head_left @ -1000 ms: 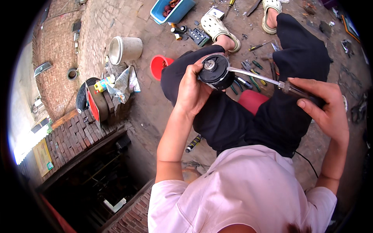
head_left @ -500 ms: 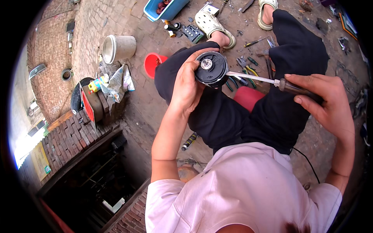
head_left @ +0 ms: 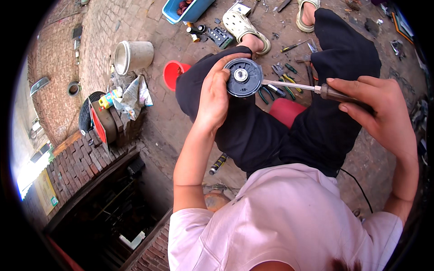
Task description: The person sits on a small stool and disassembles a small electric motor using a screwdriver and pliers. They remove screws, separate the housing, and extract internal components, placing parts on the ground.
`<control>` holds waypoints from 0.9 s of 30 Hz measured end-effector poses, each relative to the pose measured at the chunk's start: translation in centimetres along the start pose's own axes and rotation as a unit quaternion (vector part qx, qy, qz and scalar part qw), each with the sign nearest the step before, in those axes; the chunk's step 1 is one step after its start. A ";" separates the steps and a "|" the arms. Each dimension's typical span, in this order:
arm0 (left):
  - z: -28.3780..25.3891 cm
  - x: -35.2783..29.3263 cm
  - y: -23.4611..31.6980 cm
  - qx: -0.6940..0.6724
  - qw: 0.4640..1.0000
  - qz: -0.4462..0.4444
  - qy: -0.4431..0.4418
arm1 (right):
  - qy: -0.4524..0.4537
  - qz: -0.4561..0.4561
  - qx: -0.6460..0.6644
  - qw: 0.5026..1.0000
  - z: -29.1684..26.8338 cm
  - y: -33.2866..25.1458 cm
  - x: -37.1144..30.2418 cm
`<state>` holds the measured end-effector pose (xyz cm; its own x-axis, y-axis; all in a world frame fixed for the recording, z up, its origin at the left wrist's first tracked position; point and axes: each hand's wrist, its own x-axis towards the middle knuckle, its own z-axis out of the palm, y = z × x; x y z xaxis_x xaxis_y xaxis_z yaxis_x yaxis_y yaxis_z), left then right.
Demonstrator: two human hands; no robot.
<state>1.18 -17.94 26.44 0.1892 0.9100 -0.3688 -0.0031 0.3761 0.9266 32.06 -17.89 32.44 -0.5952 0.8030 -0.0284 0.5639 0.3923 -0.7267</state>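
Head view: the left hand (head_left: pixel 212 92) has its fingers curled round the edge of a black disc-shaped part (head_left: pixel 248 82), open only as far as the part's width; the fingertips behind it are hidden. The part is held above the left thigh, its pale metal hub facing the camera. The right hand (head_left: pixel 382 108) has its fingers closed on the dark handle of a screwdriver (head_left: pixel 316 89), thumb and forefinger lying along it; the remaining fingers and the handle's butt are largely concealed. The screwdriver's tip meets the disc's right-hand rim; whether it enters a seam cannot be made out.

Beneath, black trousers (head_left: pixel 253 140) partly cover a red object (head_left: pixel 287 112) of undetermined kind. Pliers (head_left: pixel 266 95) and other hand tools lie on the ground (head_left: pixel 167 122) between the legs, several overlapped. Further left stand a red bucket (head_left: pixel 169 74) and a pale bucket (head_left: pixel 142 55). A blue tub (head_left: pixel 195 11) is cut off by the upper edge; its reddish-brown contents are indistinct. Lower left, a dark opening (head_left: pixel 108 217) shows little readable detail.
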 end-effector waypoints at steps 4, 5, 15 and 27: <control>0.1 0.1 0.0 0.126 0.990 0.057 0.007 | -0.020 -0.035 -0.114 0.993 -0.3 -0.8 0.6; 0.3 0.1 0.1 0.174 0.982 0.079 0.006 | -0.025 -0.043 -0.133 0.990 -0.2 -1.0 0.8; -2.1 1.3 -2.1 0.192 0.977 0.066 0.072 | 0.034 -0.001 -0.022 0.999 4.9 0.8 1.6; -3.1 1.2 -2.7 0.228 0.967 0.033 0.109 | 0.063 0.014 -0.027 0.998 9.3 0.9 0.7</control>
<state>-1.62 -17.35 23.27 -0.0090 0.9635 -0.2675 0.4352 0.2446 0.8665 26.84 -21.12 25.38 -0.5044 0.8625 0.0411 0.6117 0.3906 -0.6880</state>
